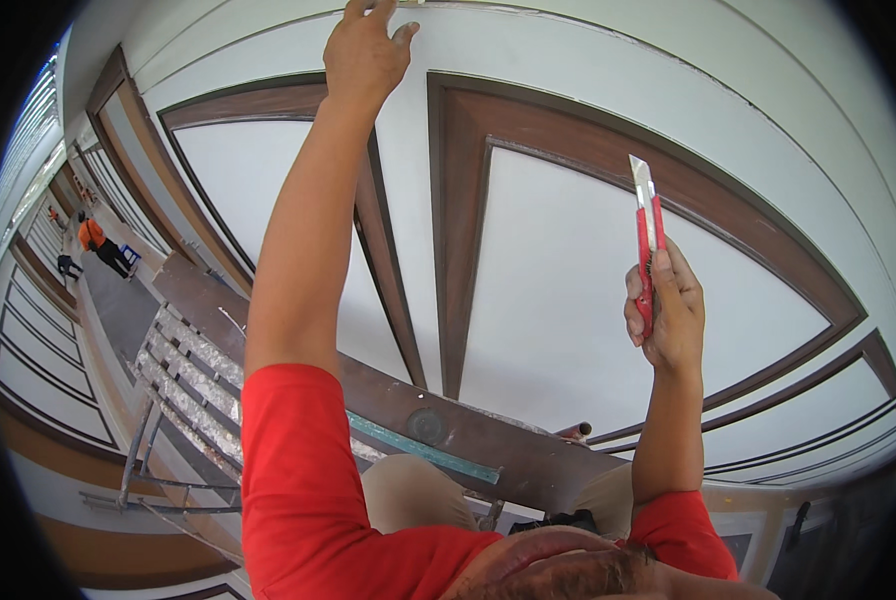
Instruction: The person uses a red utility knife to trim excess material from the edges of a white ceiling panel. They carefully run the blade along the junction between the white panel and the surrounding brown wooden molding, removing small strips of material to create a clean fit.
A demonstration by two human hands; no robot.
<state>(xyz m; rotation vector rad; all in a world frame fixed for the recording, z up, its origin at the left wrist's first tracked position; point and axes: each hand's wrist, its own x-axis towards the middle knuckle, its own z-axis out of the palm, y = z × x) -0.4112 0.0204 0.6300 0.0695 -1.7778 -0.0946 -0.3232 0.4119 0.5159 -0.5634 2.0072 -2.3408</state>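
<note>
A white panelled wall [408, 170] fills most of our view, with brown moulding [528, 115] framing its panels and a corridor floor [118, 300] running off at nine o'clock. Below it, a brown plank [528, 455] sweeps from nine o'clock round to five, and a slatted stand [183, 370] with whitish splashes sits between eight and nine. Just past nine, far down the corridor, we see a co-worker in an orange top [93, 235]. Nearer six, a teal strip [428, 448] lies along the plank. As for progress, we see the panels and moulding in place, while a dark, ragged seam [608, 30] shows from twelve towards two; we would judge the work there unfinished, though how much is left we cannot tell. Our left hand [368, 55] reaches up between eleven and twelve, its fingertips cropped by the view, so we cannot tell whether they hold anything. Our right hand [680, 305] is at three, its fingers wrapped around the lower body of a red utility knife [648, 235]. The knife stands upright between two and three, well apart from the left hand, its exposed blade [639, 172] above the fingers and pointing towards twelve.
</note>
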